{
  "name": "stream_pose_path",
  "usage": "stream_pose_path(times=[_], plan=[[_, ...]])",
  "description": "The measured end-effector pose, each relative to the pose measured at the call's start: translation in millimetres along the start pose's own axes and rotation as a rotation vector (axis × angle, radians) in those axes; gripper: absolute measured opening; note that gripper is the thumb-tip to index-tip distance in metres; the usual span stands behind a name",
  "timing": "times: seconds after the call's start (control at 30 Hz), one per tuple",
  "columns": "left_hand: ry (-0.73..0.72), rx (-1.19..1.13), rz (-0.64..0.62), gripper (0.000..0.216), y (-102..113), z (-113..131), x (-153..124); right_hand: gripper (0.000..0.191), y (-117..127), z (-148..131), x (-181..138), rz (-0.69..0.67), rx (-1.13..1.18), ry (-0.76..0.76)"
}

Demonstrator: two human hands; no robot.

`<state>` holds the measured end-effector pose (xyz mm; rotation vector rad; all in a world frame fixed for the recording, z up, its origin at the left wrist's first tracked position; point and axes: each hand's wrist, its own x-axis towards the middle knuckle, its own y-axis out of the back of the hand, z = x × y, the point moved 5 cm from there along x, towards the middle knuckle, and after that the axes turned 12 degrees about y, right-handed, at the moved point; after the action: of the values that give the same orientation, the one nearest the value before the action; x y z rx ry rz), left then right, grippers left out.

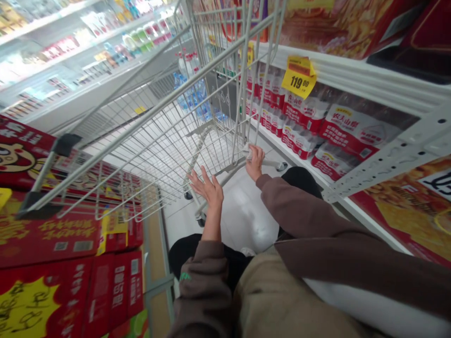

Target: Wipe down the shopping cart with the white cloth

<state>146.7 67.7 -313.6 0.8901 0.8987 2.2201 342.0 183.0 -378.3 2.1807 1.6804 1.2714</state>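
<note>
A grey wire shopping cart (211, 91) stands tilted in my view, its basket wires and lower frame close in front of my hands. My right hand (255, 162) is closed around a small pale wad (247, 151) that looks like a cloth or tissue. It presses this against the cart's wires near a lower corner of the basket. My left hand (207, 188) is open, fingers spread, by the lower wires of the basket; whether the fingertips touch them I cannot tell. Casters (201, 219) show below the frame.
Packs of bottled water (347, 126) fill the shelf (398, 96) on the right, under a yellow price tag (299, 77). Red boxes (70, 230) are stacked at the left. A lit shelf of goods (88, 51) runs along the back, and blue-tinted bottles (197, 98) stand beyond the cart.
</note>
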Motion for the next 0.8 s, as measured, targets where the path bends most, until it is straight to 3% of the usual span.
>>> stream_pose_path(times=[0.07,0.17,0.23,0.4,0.57,0.7,0.8], plan=[[0.012,0.02,-0.028,0.06,-6,-11,-2,0.073,-1,3,0,0.026,-0.001,-0.022],[0.003,0.043,-0.06,0.058,-8,-21,1,0.075,-13,-6,-3,-0.128,0.097,0.18],[-0.005,0.054,-0.08,0.057,-8,-24,4,0.075,-16,-8,-4,-0.161,0.106,0.254],[-0.003,0.055,-0.094,0.057,-6,-27,7,0.075,-9,4,1,0.064,-0.058,0.022],[0.011,0.066,-0.114,0.057,-6,-28,5,0.072,-22,-8,-4,-0.19,0.041,0.238],[0.014,0.086,-0.151,0.059,-6,-28,5,0.072,-14,3,-4,-0.017,-0.047,0.02],[0.023,0.081,-0.16,0.059,-5,-28,5,0.069,-21,-6,-9,-0.092,0.025,0.085]])
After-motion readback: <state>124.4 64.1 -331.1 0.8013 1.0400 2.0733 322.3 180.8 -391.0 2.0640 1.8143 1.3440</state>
